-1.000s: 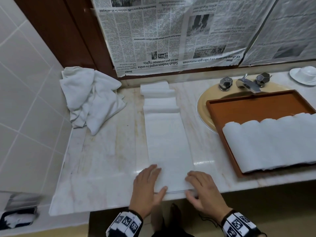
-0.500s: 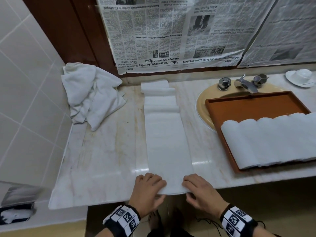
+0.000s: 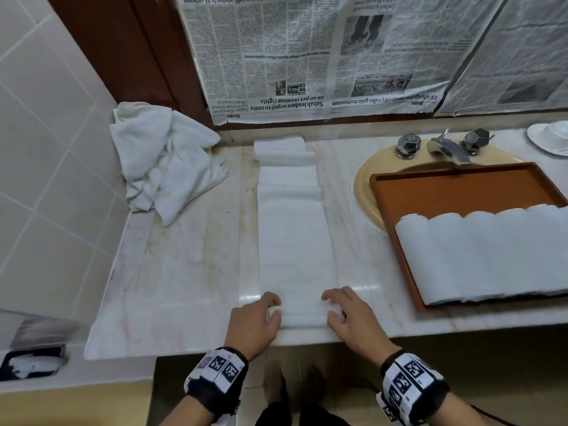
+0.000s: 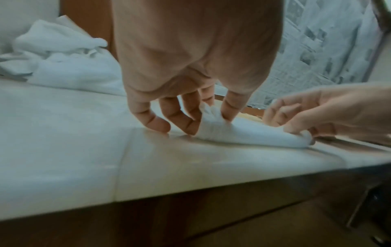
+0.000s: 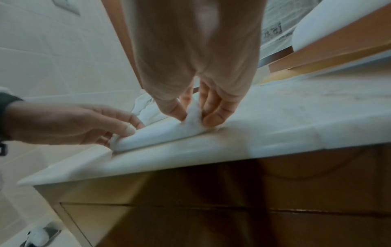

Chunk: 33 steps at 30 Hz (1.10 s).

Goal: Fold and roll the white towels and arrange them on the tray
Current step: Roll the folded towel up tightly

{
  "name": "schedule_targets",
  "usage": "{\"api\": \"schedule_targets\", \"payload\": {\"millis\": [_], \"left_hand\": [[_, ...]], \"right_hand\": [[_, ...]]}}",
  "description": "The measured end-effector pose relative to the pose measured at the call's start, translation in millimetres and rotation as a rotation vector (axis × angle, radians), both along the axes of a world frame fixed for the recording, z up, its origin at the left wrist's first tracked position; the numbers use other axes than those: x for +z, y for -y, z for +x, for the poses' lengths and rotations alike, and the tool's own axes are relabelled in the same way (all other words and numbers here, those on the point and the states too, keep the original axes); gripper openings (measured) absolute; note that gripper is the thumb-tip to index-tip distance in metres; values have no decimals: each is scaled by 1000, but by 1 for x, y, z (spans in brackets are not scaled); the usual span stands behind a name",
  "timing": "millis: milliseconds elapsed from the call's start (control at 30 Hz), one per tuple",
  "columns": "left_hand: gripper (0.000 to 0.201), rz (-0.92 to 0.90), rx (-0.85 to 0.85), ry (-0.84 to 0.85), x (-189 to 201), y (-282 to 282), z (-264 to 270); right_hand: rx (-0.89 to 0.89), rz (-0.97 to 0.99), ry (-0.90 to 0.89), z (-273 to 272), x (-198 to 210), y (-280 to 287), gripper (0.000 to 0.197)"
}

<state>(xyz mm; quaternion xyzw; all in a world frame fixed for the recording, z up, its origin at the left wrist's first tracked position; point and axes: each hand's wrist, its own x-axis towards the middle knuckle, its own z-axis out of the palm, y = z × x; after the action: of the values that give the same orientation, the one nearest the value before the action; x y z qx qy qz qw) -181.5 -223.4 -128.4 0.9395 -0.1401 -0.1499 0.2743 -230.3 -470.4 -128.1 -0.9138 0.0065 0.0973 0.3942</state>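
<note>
A long folded white towel (image 3: 295, 241) lies in a strip across the marble counter (image 3: 184, 272), from the back wall to the front edge. Its near end is curled into a small roll (image 3: 302, 316) (image 4: 249, 132) (image 5: 160, 135). My left hand (image 3: 261, 315) (image 4: 203, 117) pinches the roll's left end between thumb and fingers. At the roll's right end my right hand (image 3: 344, 312) (image 5: 193, 115) pinches it the same way. An orange-brown tray (image 3: 461, 192) to the right holds several rolled white towels (image 3: 485, 256) side by side.
A heap of loose white towels (image 3: 163, 161) sits in the back left corner against the tiled wall. The tray lies over a yellow sink (image 3: 365, 186) with a chrome tap (image 3: 445, 147). A white cup and saucer (image 3: 553, 138) stand at the far right. Newspaper (image 3: 307, 56) covers the back wall.
Both hands went from lying flat on the towel's near end to pinching it, and that end is now curled up into a small roll.
</note>
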Motion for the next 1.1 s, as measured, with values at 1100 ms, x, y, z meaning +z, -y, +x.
{"api": "schedule_targets", "payload": {"millis": [1100], "left_hand": [[11, -107, 71, -7, -2, -3, 25]], "right_hand": [[177, -353, 304, 23, -7, 6, 18]]}}
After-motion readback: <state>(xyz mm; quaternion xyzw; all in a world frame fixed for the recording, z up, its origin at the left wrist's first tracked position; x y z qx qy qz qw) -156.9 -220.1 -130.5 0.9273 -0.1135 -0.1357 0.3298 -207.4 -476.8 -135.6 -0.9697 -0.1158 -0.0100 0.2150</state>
